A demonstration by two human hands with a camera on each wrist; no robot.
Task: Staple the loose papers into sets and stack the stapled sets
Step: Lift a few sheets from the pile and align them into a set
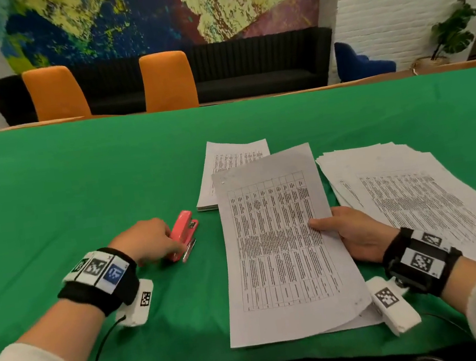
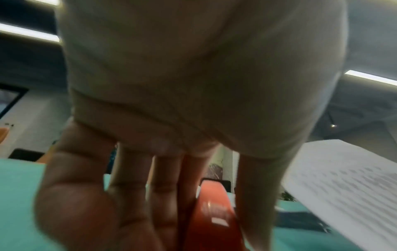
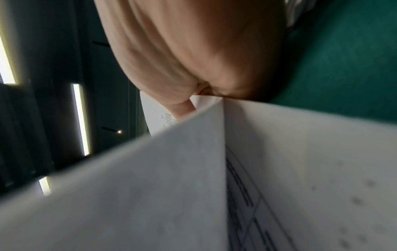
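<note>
Left hand (image 1: pixel 146 241), palm down at lower left of centre, is curling its fingers (image 2: pixel 165 186) around the pink stapler (image 1: pixel 184 234) lying on the green table (image 1: pixel 82 174). Right hand (image 1: pixel 355 233), at centre right, is pinching the paper set (image 1: pixel 279 244) by its right edge; the neat stack (image 1: pixel 229 163) is lying above it, loose papers (image 1: pixel 416 195) at right.

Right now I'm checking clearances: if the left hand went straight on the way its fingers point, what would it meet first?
The pink stapler. The left hand already has its fingers at it, seemingly touching, though blur hides the exact contact.

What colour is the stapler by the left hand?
Coral pink-red; the stapler shows best in the head view.
</note>
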